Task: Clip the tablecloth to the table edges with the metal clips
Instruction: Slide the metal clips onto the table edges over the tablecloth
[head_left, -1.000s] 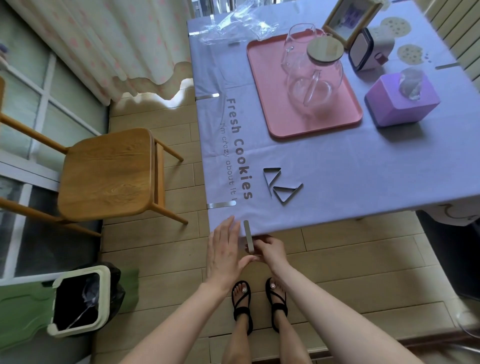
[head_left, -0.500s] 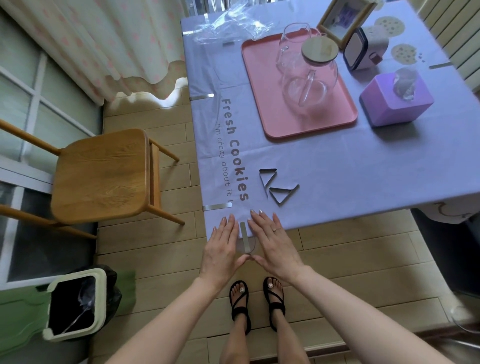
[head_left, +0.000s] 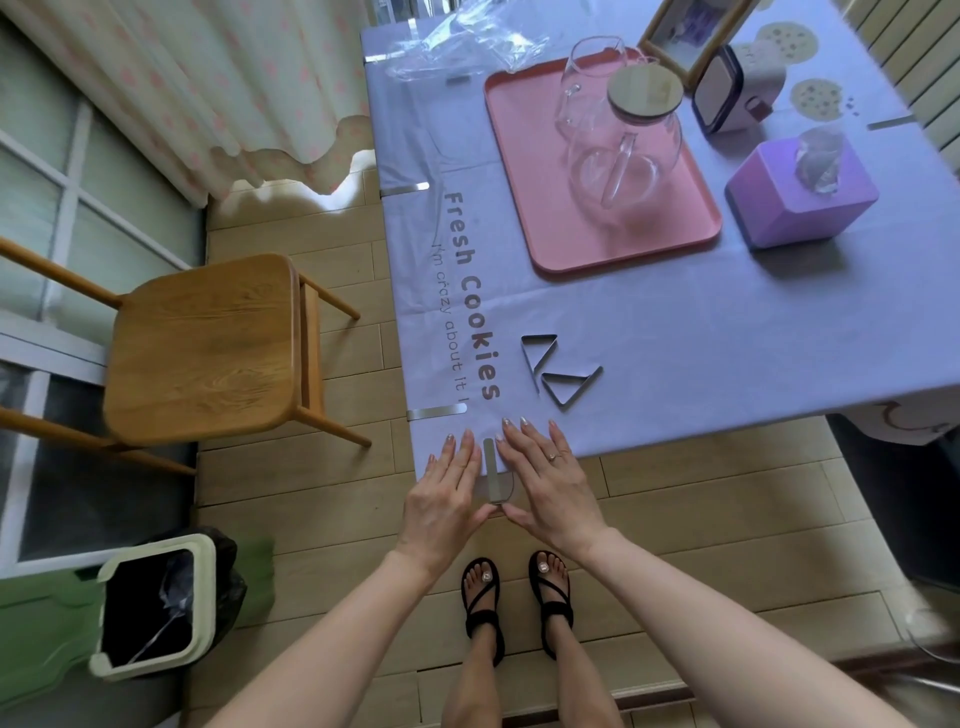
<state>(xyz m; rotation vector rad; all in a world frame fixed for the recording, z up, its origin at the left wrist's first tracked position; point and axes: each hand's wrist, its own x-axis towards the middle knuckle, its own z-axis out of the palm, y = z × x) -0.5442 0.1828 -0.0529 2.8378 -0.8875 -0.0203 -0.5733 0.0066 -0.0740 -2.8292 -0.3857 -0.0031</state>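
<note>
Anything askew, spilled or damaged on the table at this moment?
Nothing spilled or damaged. A crumpled clear plastic wrapper lies loose at the far corner of the tablecloth, and two spare metal clips sit unused near the front edge.

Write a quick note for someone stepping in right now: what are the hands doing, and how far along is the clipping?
Left hand and right hand: open, flat on the lilac tablecloth, flanking a metal clip on the near edge.
Done: clips visible on the left edge, one far right.
Left: two spare triangular clips lie loose on the cloth.
</note>
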